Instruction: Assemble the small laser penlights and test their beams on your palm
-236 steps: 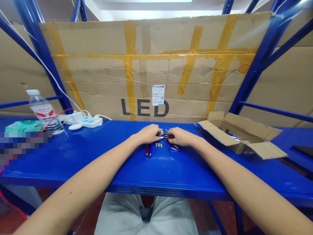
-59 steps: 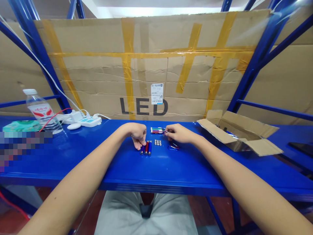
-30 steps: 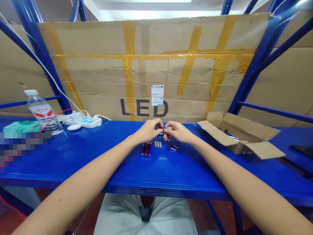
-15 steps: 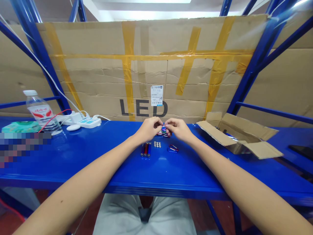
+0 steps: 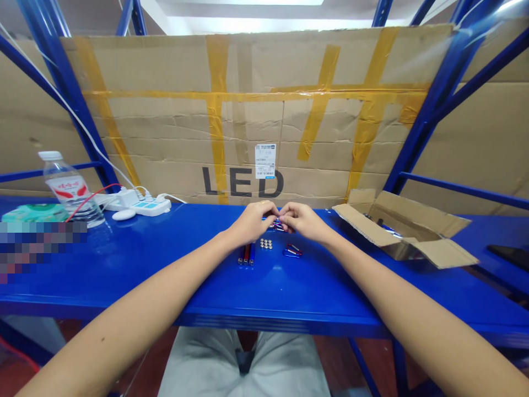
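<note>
My left hand and my right hand meet at the fingertips above a row of small metal flashlights on the blue metal table. Whatever the fingers pinch is hidden by them. Just below my left hand lie three slim red and blue cylinders. Several button cells sit in a small cluster between the hands' lower edges. Small blue and red carabiners lie below my right hand.
An open cardboard box holding blue items stands to the right. To the left are a water bottle, a white power strip, and a white mouse. A taped cardboard sheet marked LED closes off the back.
Over two seconds my left hand has moved from the three cylinders to the row, joining my right hand. In the last half second both hands have dropped slightly.
</note>
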The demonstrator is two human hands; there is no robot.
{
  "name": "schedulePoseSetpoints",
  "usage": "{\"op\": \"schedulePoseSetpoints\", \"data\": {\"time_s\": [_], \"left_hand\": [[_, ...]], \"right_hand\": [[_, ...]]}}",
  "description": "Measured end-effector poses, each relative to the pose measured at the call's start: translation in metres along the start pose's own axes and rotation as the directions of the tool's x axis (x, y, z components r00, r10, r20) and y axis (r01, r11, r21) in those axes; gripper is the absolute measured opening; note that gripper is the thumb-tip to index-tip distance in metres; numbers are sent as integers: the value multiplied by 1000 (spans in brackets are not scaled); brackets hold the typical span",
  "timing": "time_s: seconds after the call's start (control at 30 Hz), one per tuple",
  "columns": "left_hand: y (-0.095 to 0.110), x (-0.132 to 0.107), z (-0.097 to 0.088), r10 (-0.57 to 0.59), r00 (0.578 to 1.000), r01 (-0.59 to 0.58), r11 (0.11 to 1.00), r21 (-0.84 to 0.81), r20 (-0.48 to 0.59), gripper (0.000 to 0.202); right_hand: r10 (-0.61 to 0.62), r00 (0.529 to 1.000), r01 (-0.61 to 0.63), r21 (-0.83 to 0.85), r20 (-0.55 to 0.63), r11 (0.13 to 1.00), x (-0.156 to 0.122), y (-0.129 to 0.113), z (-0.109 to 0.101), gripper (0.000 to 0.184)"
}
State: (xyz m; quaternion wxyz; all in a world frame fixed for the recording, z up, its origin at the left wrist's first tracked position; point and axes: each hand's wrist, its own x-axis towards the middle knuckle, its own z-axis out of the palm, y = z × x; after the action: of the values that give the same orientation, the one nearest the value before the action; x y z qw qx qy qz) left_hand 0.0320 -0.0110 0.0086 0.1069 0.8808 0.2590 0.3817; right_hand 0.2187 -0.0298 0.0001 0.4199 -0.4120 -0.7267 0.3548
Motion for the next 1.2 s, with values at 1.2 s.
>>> {"op": "schedulePoseSetpoints", "data": {"time_s": [1.2], "left_hand": [[6,-2,11,-187,981,175,966,-189,-44,9]], "right_hand": [[73,988,-77,23,134,997,0,0,-14,33]]}}
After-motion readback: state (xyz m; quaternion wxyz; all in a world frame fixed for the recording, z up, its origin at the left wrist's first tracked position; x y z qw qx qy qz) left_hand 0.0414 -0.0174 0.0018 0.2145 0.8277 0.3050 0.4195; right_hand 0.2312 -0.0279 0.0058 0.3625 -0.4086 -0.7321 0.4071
